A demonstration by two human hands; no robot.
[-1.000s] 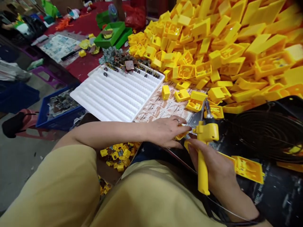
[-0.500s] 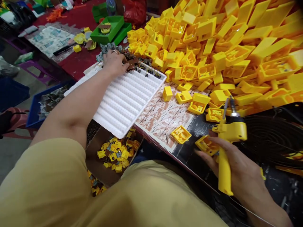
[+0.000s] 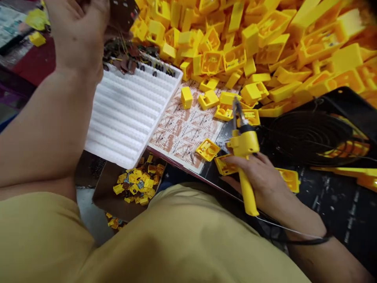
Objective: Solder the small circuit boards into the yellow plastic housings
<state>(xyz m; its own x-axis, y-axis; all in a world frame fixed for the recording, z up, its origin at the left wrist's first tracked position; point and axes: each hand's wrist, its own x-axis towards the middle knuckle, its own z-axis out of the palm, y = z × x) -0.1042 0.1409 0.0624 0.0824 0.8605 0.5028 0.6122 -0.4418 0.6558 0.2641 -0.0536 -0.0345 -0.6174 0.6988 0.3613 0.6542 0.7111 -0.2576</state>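
My left hand (image 3: 76,35) is raised near the camera at the top left, above the white ribbed tray (image 3: 132,114). Its fingers curl around what looks like a small brown circuit board (image 3: 123,15), partly cut off by the frame edge. My right hand (image 3: 265,182) grips a yellow soldering iron (image 3: 246,147) with its tip pointing away from me. The fingertips of that hand rest on a yellow plastic housing (image 3: 224,165) lying on the black surface. A second housing (image 3: 207,149) lies just to the left on the patterned paper (image 3: 176,129).
A big heap of yellow housings (image 3: 265,35) fills the back and right. Loose brown boards (image 3: 126,59) lie at the tray's far edge. A black wire-grille fan (image 3: 309,135) sits to the right. A cardboard box of small yellow parts (image 3: 138,184) stands below the table edge.
My left hand left the housing by the iron, reached to the brown boards beyond the tray, then lifted toward the camera. My right hand kept the iron and slid onto a housing.
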